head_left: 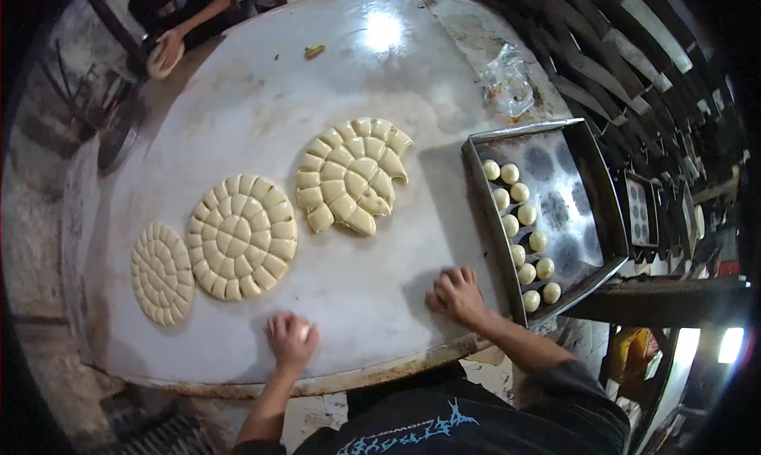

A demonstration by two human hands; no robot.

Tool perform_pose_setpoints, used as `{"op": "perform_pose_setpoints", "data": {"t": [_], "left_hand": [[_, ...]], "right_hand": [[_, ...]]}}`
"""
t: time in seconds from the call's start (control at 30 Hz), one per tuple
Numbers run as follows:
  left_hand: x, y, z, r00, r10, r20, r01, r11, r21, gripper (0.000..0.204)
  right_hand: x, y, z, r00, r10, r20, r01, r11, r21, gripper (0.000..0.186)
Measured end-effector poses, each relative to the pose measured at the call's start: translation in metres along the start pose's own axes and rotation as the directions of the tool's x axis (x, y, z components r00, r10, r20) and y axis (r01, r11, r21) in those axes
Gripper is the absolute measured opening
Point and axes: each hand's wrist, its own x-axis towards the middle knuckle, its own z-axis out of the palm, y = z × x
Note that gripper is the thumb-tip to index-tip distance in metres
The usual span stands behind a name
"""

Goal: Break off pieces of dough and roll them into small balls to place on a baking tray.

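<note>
Near the table's front edge, my left hand (292, 342) curls round a pale dough ball that shows between its fingers. My right hand (458, 298) rests on the white table (380, 296) left of the metal tray (567, 209), fingers curled, whatever is under them hidden. Scored discs of glossy dough lie above my hands: a small one (162, 273), a larger one (242, 237) and one with pieces missing from its right side (353, 173). Several round dough balls (537, 241) sit along the tray's left half.
Another person's hand (166, 47) holds something pale at the upper left. A crumpled plastic bag (507, 81) and a small yellowish scrap (314, 51) lie on the table. Dark racks (634, 51) stand at the right, and another tray (642, 213) lies beyond the big one.
</note>
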Motion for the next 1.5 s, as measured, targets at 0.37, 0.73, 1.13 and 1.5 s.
{"op": "perform_pose_setpoints", "data": {"t": [0.37, 0.73, 1.13, 1.5], "left_hand": [[-0.031, 0.004, 0.020, 0.979, 0.196, 0.050, -0.186, 0.969, -0.161, 0.020], [-0.010, 0.048, 0.029, 0.937, 0.345, 0.062, -0.311, 0.900, -0.306, 0.011], [0.006, 0.075, 0.004, 0.951, 0.296, 0.089, -0.286, 0.952, -0.108, 0.013], [0.159, 0.186, -0.011, 0.720, 0.118, 0.684, 0.637, 0.281, -0.718, 0.041]], "right_hand": [[-0.042, -0.018, 0.014, 0.961, -0.264, -0.084, 0.271, 0.959, 0.084, 0.022], [-0.029, -0.050, 0.040, 0.913, -0.362, -0.187, 0.401, 0.879, 0.259, 0.025], [-0.038, -0.038, 0.005, 0.956, -0.245, -0.159, 0.251, 0.968, 0.023, 0.026], [0.118, 0.179, -0.159, 0.825, 0.368, -0.429, -0.232, 0.913, 0.336, 0.027]]}}
